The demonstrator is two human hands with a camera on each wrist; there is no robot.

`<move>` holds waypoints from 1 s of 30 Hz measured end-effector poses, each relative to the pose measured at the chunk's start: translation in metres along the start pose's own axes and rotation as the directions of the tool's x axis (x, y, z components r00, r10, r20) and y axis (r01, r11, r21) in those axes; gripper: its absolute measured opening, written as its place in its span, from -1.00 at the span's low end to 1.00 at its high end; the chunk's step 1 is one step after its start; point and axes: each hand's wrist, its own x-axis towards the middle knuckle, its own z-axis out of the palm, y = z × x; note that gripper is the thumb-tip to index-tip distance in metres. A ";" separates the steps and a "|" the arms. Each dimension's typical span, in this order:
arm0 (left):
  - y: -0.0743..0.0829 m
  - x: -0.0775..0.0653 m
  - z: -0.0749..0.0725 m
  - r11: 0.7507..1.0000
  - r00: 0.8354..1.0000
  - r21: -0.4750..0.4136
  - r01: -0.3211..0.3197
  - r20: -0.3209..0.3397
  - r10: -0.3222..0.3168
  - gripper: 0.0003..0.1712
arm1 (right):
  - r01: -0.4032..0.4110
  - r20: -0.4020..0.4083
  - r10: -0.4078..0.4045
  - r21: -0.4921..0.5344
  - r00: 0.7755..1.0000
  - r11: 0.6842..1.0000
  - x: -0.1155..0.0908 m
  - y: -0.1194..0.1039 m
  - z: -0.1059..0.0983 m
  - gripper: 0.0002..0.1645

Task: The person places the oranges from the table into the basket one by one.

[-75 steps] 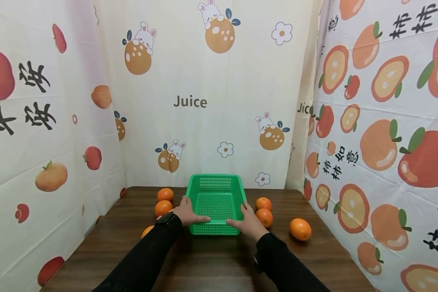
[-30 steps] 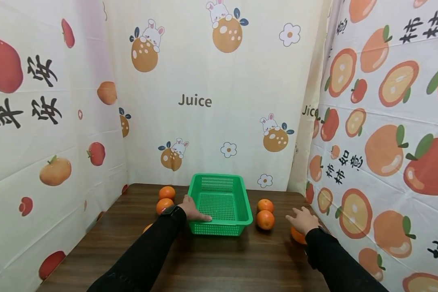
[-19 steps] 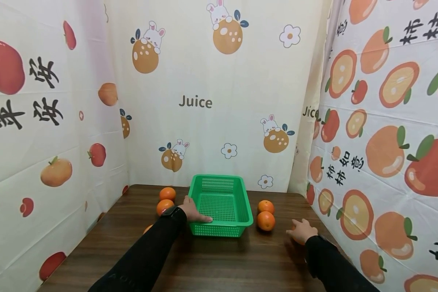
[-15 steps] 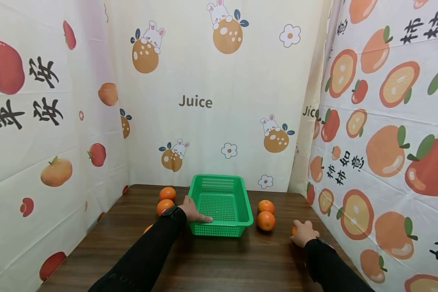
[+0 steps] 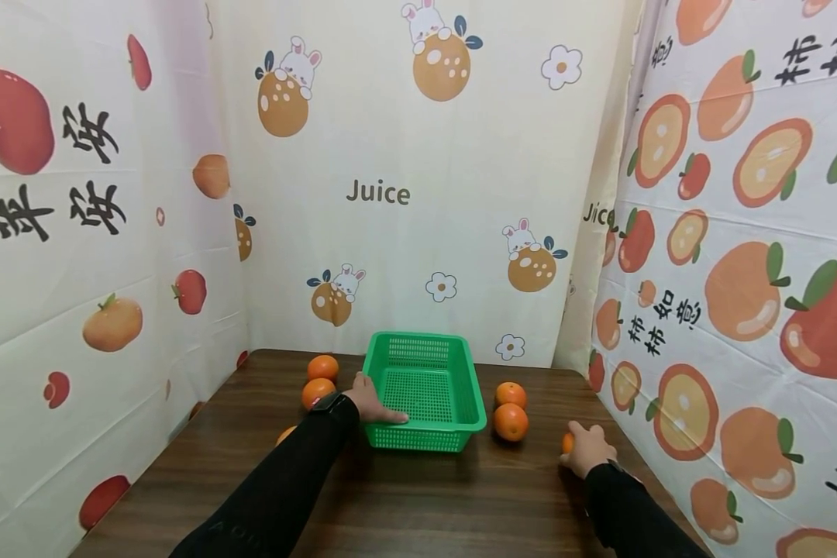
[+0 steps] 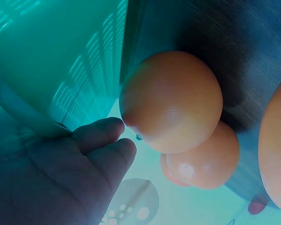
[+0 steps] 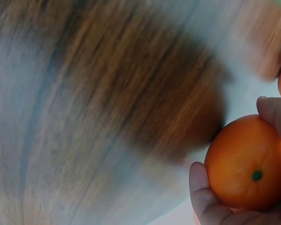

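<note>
A green plastic basket [image 5: 418,440] stands on the table with no fruit inside. My left hand [image 5: 370,401] grips its near left corner, thumb along the near rim and fingers down the outer left side. In the left wrist view, those fingertips lie close beside an orange [image 6: 173,101]. Over on the right, my right hand [image 5: 589,449] holds another orange [image 7: 243,159], with thumb and fingers around its sides and the green stem end showing. Most of that orange is hidden by the hand in the head view.
Two oranges, one far [image 5: 511,395] and one near [image 5: 511,422], sit right of the basket. Left of it are a back orange [image 5: 323,367], a middle orange [image 5: 317,393] and a partly hidden orange [image 5: 286,435]. Fruit-printed curtains [image 5: 390,256] surround the brown wooden table [image 5: 418,504].
My right hand has left the basket's right side, moved right to the lone orange and closed around it. My left hand stays on the basket, whose right side has swung slightly outward.
</note>
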 end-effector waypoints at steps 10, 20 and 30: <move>0.006 -0.014 -0.003 1.000 1.000 -0.005 -0.013 0.002 0.013 0.53 | 0.009 -0.019 -0.009 0.007 1.000 1.000 0.001 0.004 0.003 -0.19; 0.005 -0.006 -0.003 1.000 1.000 0.018 -0.018 -0.012 0.019 0.55 | 0.001 -0.027 0.000 0.029 1.000 1.000 -0.001 0.001 -0.004 -0.19; 0.007 -0.012 -0.004 0.999 1.000 0.031 -0.020 -0.007 0.020 0.52 | 0.010 -0.037 -0.008 0.054 0.999 0.998 0.004 0.001 -0.008 -0.19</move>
